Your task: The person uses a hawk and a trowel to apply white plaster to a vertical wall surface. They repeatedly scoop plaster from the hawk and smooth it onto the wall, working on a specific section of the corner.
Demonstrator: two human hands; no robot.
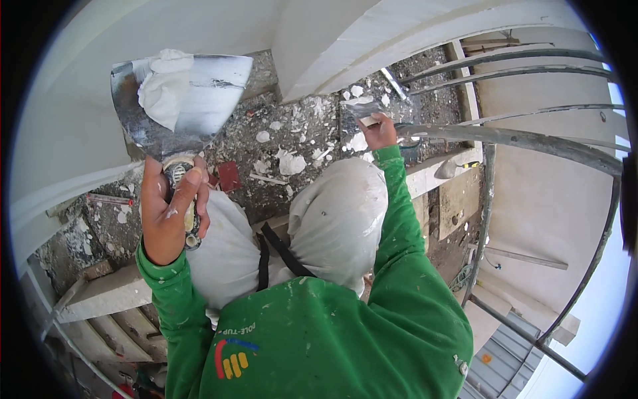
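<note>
My left hand [174, 209] is closed round the handle of a wide putty knife [222, 100], its metal blade raised on the left. A thick lump of white putty [164, 90] sits on that blade, with a thin white smear beside it. Farther off and to the right, my right hand [380, 132] grips a smaller putty knife [362, 108] low over the rough floor. White stuff shows on its blade; its handle is mostly hidden by my fingers.
Dried white lumps [291, 163] litter the dark floor, beside a red flat piece [228, 176]. Curved metal scaffold bars [531, 138] run along the right. A trowel with a yellow and black handle [455, 166] lies on a ledge. White wall [219, 26] stands ahead.
</note>
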